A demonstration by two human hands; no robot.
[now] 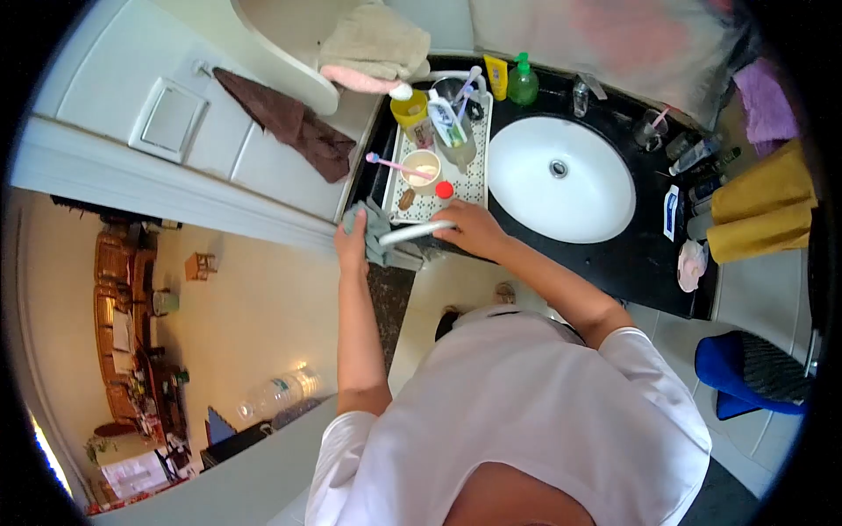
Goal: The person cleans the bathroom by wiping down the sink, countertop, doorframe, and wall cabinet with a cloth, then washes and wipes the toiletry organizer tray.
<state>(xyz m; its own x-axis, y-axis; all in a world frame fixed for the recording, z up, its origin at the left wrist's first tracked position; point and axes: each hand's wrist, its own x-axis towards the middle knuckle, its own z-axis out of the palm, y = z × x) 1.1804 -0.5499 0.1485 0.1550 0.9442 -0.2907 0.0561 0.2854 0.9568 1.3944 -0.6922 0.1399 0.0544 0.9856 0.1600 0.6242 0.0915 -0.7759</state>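
My left hand is closed on a grey-green cloth at the near left corner of the counter. My right hand grips one end of a white curved handle at the near edge of a white patterned tray. The cloth touches the handle's other end. On the tray are a cup with a pink toothbrush across it, a red cap, a small brown object, a toothpaste tube and a yellow cup.
A white basin is set in the black counter right of the tray. Behind it stand a green pump bottle and a yellow tube. A brown cloth hangs on the left wall, and a mustard towel at the right.
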